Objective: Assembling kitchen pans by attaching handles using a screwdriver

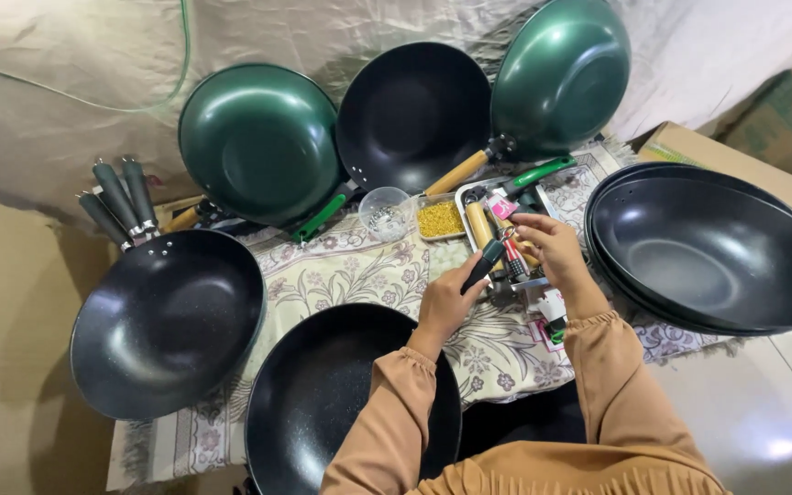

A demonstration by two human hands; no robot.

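Head view – tub (440,220) of yellow bits, cup (385,213)

Long tan-brown fabric sleeves being worn on both arms, gathered elastic cuffs being seen at the wrists, left hand (446,301) and right hand (554,247) being left bare, ringless

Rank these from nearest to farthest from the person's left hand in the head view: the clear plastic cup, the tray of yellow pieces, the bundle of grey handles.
1. Tray of yellow pieces, just above the left hand.
2. Clear plastic cup, above and to the left.
3. Bundle of grey handles, far left beside the woks.
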